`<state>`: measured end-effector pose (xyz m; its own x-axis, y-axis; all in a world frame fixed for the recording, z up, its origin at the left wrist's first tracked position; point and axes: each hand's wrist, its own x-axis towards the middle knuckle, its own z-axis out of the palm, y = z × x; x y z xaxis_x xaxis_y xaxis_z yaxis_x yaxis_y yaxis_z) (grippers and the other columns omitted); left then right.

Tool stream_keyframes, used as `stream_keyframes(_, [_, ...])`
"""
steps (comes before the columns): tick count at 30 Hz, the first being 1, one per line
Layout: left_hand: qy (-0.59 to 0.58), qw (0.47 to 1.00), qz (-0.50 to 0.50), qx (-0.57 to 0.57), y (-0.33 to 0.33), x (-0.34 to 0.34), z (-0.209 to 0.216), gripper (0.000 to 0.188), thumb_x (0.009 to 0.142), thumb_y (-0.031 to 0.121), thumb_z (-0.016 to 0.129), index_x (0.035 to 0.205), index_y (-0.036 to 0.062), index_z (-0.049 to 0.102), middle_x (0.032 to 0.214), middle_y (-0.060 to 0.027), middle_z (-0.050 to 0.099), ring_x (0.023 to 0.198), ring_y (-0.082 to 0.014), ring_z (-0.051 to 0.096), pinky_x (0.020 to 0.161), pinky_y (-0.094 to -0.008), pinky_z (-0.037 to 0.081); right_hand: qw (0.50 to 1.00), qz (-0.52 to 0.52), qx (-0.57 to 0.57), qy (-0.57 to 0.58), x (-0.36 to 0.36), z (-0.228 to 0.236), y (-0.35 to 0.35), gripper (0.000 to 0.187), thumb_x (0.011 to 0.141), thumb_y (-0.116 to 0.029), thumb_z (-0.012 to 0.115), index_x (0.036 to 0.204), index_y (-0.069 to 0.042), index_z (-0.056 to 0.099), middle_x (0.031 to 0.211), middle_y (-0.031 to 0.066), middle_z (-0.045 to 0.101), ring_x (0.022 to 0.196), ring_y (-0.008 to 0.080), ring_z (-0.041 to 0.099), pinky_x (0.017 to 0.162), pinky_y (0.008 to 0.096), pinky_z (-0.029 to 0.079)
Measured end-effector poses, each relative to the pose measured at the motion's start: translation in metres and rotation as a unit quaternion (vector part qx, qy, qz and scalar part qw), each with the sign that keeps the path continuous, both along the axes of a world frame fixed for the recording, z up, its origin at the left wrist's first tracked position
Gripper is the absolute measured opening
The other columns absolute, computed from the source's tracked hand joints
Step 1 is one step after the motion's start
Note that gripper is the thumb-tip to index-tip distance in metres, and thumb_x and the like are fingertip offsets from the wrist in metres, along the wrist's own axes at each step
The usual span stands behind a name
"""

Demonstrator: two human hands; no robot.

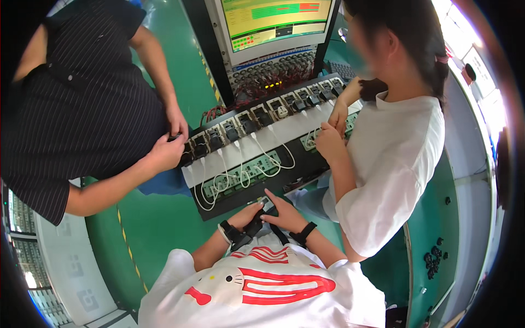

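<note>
My left hand (244,216) and my right hand (284,214) meet just below the near edge of a black test bench (298,164). Both wrists wear black bands. Together they grip a small black part (256,224) with a pale tip; its exact shape is hidden by my fingers. My right index finger stretches toward the bench. White cables (221,183) loop across the bench from a row of sockets holding black adapters (249,127).
A person in a dark striped shirt stands at the left, hands (170,146) at the bench's left end. A person in a white shirt at the right has hands (331,136) on the bench. A monitor (273,22) stands behind. Green floor (158,224) lies below.
</note>
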<state>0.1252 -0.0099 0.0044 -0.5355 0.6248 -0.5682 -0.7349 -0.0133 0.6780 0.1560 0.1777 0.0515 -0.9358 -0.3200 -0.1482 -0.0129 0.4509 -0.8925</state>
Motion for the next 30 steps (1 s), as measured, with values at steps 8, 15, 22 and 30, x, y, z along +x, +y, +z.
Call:
stream_keyframes(8, [-0.056,0.997,0.026,0.051,0.015,-0.011,-0.010,0.040,0.097,0.041,0.039,0.103,0.0073,0.059,0.084,-0.0019,0.062,0.072,-0.0109,0.059,0.063,-0.0251,0.048,0.999,-0.040,0.011,-0.021,0.018,0.006,0.014,0.085,0.080,-0.036,0.068,0.142,-0.001,0.022,0.105,0.0208,0.055,0.087,0.0285,0.058,0.077,0.0330,0.047])
stream_keyframes(15, [-0.101,0.988,0.120,0.001,0.039,-0.016,0.004,0.045,0.095,0.047,0.041,0.093,0.0063,0.059,0.079,-0.0033,0.061,0.066,-0.0139,0.058,0.063,-0.0259,0.048,0.994,-0.079,0.060,-0.037,0.022,0.023,0.007,0.035,0.079,-0.029,0.068,0.090,-0.004,0.047,0.076,0.0097,0.056,0.062,0.0245,0.054,0.055,0.0354,0.042])
stream_keyframes(22, [-0.074,0.978,0.193,0.006,0.057,-0.015,0.010,0.049,0.094,0.049,0.040,0.090,0.0044,0.058,0.073,-0.0049,0.061,0.059,-0.0154,0.058,0.054,-0.0256,0.047,0.996,-0.073,0.039,0.033,0.012,0.019,0.004,0.030,0.080,-0.026,0.068,0.082,-0.005,0.046,0.063,0.0126,0.053,0.057,0.0281,0.053,0.053,0.0365,0.040])
stream_keyframes(30, [-0.073,0.990,0.117,0.029,0.052,-0.011,-0.001,0.047,0.094,0.048,0.040,0.091,0.0041,0.058,0.073,-0.0049,0.061,0.061,-0.0148,0.058,0.055,-0.0250,0.047,0.994,-0.024,0.045,0.094,0.014,0.013,0.010,0.031,0.081,-0.029,0.067,0.079,-0.005,0.048,0.062,0.0128,0.054,0.056,0.0282,0.053,0.052,0.0373,0.039])
